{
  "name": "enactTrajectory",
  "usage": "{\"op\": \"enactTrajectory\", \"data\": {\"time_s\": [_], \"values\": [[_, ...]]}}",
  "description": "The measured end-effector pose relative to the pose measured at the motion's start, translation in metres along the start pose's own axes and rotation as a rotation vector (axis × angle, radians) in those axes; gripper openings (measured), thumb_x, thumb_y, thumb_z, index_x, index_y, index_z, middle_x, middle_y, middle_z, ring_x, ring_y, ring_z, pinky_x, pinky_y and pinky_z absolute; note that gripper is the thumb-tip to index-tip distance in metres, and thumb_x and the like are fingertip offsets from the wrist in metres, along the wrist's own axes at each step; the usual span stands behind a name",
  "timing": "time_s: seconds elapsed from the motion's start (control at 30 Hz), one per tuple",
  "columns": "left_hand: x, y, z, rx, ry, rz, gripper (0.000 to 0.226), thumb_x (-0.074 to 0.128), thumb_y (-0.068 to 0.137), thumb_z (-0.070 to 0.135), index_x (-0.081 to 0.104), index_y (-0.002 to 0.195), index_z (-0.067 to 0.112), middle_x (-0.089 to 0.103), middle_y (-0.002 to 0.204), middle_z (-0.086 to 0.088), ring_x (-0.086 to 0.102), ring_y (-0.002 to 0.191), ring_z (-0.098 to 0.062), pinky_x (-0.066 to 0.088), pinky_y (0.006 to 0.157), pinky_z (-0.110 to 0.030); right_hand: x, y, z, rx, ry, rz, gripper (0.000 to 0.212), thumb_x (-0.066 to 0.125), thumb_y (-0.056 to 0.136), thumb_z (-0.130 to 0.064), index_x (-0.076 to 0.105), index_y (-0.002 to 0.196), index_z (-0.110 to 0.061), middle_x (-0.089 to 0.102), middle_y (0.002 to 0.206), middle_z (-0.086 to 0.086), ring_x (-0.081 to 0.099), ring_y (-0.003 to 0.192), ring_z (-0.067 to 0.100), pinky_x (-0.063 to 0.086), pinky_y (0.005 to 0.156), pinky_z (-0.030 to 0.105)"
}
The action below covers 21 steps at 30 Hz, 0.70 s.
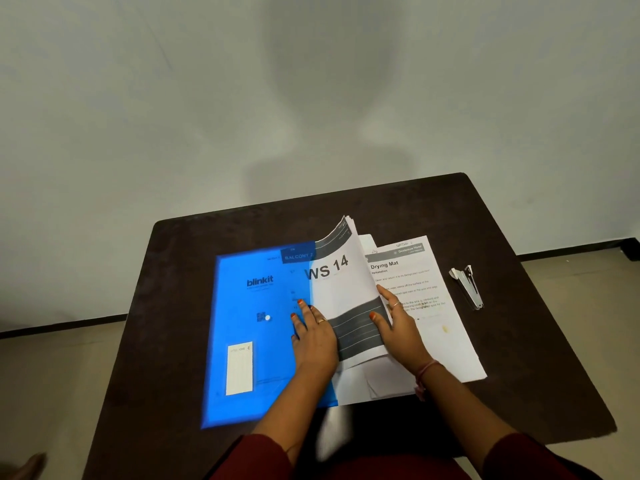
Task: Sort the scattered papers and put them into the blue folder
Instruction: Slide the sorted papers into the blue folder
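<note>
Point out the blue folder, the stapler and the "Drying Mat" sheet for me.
blue folder (242, 306): head view, on its front cover.
stapler (469, 287): head view, on its metal body.
"Drying Mat" sheet (440, 327): head view, on its bare lower half.

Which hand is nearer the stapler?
Right. The right hand grips the paper stack's edge, left of the stapler; the left hand lies farther off, on the blue folder.

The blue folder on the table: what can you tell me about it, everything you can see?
The blue folder is a translucent plastic sleeve lying flat on the dark table, printed "blinkit", with a small code, a white snap button and a white label. A sheet marked "WS 14" is partly inside, showing through the blue. The left hand rests flat on its right edge.
</note>
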<state>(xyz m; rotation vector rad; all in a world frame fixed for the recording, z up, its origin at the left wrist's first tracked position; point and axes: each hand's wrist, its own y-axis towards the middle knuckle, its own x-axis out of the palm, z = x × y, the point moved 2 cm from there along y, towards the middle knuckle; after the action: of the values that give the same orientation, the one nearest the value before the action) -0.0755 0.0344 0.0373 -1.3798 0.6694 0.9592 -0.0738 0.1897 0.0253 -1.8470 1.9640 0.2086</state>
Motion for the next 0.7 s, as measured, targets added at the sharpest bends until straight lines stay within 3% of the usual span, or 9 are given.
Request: {"op": "enactTrajectory", "data": {"time_s": [0.07, 0.33, 0.57, 0.7], "values": [[0.001, 0.000, -0.001, 0.014, 0.012, -0.007, 0.075, 0.046, 0.095, 0.000, -0.007, 0.148, -0.004, -0.020, 0.156, -0.021, -0.002, 0.145, -0.042, 0.028, 0.113, -0.048, -0.005, 0.002, 0.003, -0.006, -0.021, 0.015, 0.058, 0.057, 0.093, -0.014, 0.033, 0.145, -0.016, 0.035, 0.151, 0.004, 0.031, 0.140, 0.023, 0.031, 0.113, 0.039], [-0.002, -0.003, -0.001, 0.021, 0.079, -0.030, 0.079, 0.049, 0.095, 0.003, -0.009, 0.146, -0.007, -0.021, 0.155, -0.022, 0.000, 0.145, -0.041, 0.034, 0.108, -0.046, -0.021, -0.002, 0.013, 0.142, 0.091, 0.058, 0.054, 0.056, 0.093, -0.016, 0.036, 0.143, -0.013, 0.039, 0.148, 0.006, 0.037, 0.136, 0.027, 0.037, 0.110, 0.043], [-0.008, -0.004, -0.001, 0.037, 0.130, -0.041, 0.077, 0.048, 0.095, 0.004, -0.008, 0.146, -0.009, -0.019, 0.156, -0.022, 0.002, 0.145, -0.041, 0.043, 0.100, -0.041, -0.011, 0.003, 0.025, 0.265, -0.133, -0.057, 0.055, 0.055, 0.094, -0.010, 0.033, 0.144, -0.010, 0.042, 0.146, 0.011, 0.047, 0.127, 0.034, 0.039, 0.107, 0.042], [-0.008, -0.004, -0.002, 0.036, 0.079, -0.046, 0.076, 0.047, 0.095, 0.000, -0.010, 0.146, -0.009, -0.021, 0.155, -0.021, -0.001, 0.145, -0.040, 0.046, 0.100, -0.040, -0.012, -0.001, 0.027, 0.299, 0.074, 0.002, 0.052, 0.058, 0.091, -0.003, 0.040, 0.139, -0.012, 0.047, 0.142, 0.010, 0.049, 0.125, 0.032, 0.044, 0.103, 0.043]]}}
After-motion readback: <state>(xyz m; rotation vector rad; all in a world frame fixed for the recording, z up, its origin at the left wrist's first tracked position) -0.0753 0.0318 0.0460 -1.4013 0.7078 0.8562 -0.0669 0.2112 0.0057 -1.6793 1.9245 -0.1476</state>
